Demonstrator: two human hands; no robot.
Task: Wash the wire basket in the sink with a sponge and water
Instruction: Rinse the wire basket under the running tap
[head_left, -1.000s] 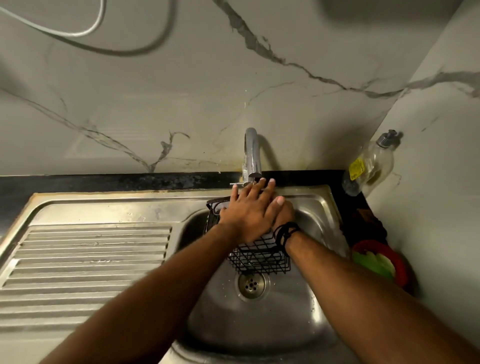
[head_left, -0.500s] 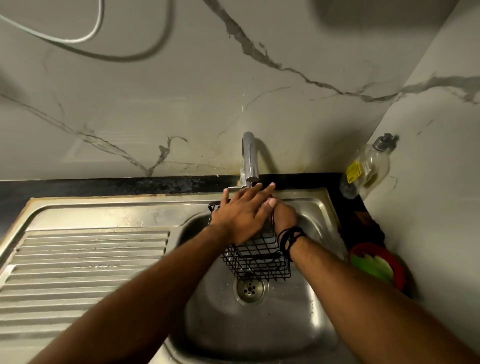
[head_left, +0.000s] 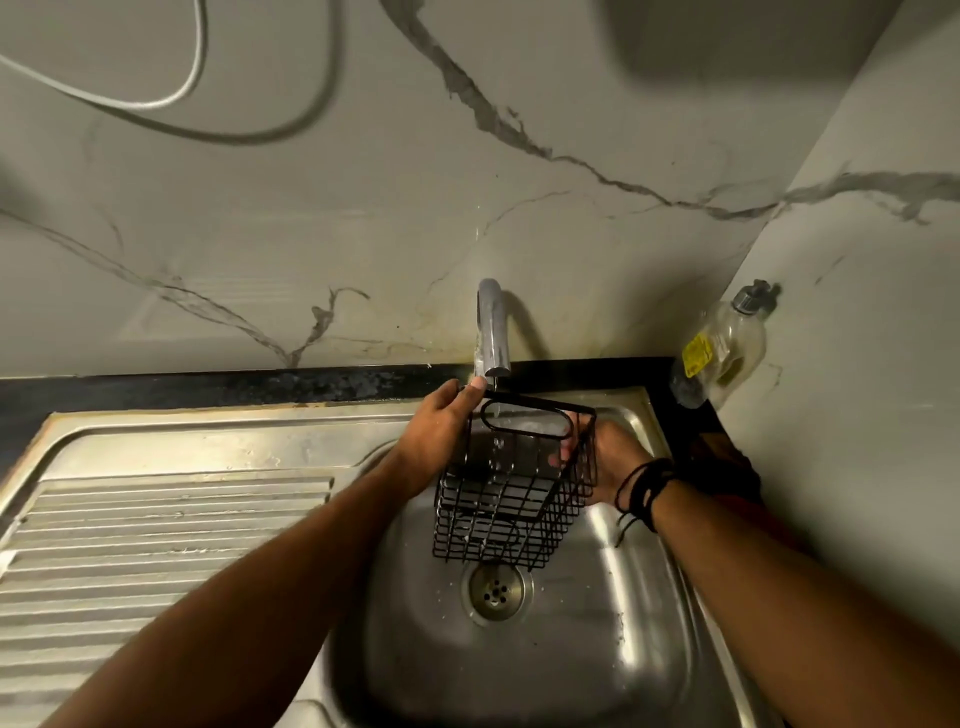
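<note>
A black wire basket (head_left: 506, 514) hangs tilted over the steel sink bowl (head_left: 519, 660), right under the tap (head_left: 492, 332). A thin stream of water falls from the spout through the basket's top opening. My left hand (head_left: 441, 434) grips the basket's left top corner, its thumb on the rim. My right hand (head_left: 605, 457) holds the right side, with fingertips poking inside the wire wall. No sponge is in view.
A ribbed steel draining board (head_left: 156, 545) lies to the left of the bowl. The drain (head_left: 496, 592) sits below the basket. A clear soap bottle (head_left: 722, 348) with a yellow label stands in the back right corner. A white cable hangs on the marble wall.
My left hand has slid off the top of the basket to its left corner. The basket now stands more upright under the spout, with its opening uncovered.
</note>
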